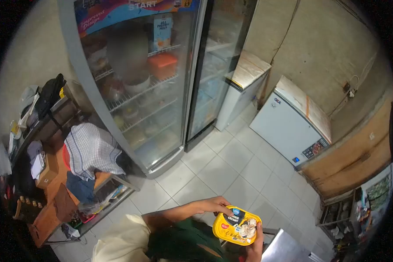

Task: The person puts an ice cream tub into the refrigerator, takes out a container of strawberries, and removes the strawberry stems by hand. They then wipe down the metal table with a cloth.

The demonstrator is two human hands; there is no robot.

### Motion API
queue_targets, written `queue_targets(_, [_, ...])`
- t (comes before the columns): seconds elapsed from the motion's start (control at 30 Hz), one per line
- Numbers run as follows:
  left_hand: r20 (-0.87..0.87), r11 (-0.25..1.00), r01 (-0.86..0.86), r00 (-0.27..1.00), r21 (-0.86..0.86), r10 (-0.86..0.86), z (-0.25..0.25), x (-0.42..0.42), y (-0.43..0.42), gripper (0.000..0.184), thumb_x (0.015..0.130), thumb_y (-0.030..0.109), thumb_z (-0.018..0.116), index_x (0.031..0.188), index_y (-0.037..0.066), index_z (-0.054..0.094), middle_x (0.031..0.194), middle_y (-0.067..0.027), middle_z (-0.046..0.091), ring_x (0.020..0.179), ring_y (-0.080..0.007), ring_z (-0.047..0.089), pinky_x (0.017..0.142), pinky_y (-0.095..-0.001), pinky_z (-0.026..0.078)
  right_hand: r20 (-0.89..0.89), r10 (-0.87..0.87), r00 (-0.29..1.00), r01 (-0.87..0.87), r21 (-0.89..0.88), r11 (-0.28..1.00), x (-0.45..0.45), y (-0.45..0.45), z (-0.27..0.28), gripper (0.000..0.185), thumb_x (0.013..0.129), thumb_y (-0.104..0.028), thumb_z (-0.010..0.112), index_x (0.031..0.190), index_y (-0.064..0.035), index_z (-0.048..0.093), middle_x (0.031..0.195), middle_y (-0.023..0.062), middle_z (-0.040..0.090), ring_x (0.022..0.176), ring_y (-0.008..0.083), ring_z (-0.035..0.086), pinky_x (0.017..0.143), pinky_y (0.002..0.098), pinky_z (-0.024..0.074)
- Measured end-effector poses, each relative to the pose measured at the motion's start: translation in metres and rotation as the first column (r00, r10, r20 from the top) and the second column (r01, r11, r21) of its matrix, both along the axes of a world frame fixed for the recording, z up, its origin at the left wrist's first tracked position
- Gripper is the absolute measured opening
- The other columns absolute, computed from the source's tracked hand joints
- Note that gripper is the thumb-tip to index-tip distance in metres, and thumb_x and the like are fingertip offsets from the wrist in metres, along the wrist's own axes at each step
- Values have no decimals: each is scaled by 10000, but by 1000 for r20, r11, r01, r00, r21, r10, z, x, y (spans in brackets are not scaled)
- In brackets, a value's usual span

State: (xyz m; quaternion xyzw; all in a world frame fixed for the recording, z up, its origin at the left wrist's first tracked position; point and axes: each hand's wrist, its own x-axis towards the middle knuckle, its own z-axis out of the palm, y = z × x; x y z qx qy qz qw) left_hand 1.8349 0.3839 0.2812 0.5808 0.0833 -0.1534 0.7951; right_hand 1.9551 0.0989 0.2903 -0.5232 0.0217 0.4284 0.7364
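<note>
Ice-cream tub (pixel 236 227) sits between the left fingers (pixel 225 210) and the right fingers (pixel 259 230), and both hold its edges. A shiny metal surface (pixel 286 249) is close by, to the right of the right fingers.

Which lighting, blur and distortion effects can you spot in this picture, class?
Head view: black corners round off the frame, and straight edges such as the fridge's lean; head view: a grey blur masks part of its upper half; head view: pale sheen on the metal surface, but the tub looks fairly sharp.
</note>
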Motion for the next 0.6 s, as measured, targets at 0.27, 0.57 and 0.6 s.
queue_targets(0.27, [-193,782,-623,767,5,612,-29,36,157,820,942,621,679,1545,105,472,1398,-63,613,1269,-205,573,1020,-427,477,-29,50,998,-49,28,998,111,159,-18,497,1118,-459,529,1416,-65,589,1341,98,708,1204,248,695,1039,434,571])
queue_targets(0.57, [24,236,-938,250,255,968,17,171,398,1081,849,516,781,1663,38,253,1675,-155,346,1562,-307,314,1212,-510,313,119,172,978,-164,-73,984,288,318,-38,557,1109,-510,525,1392,-38,614,1268,83,735,1119,183,725,958,362,589])
queue_targets(0.6, [73,194,-943,221,270,972,15,183,421,1233,819,509,810,1687,-15,107,1737,-219,195,1600,-355,234,1261,-532,252,124,188,974,-179,-80,981,301,332,-36,561,1106,-514,530,1391,-39,616,1260,78,737,1106,178,728,944,359,593])
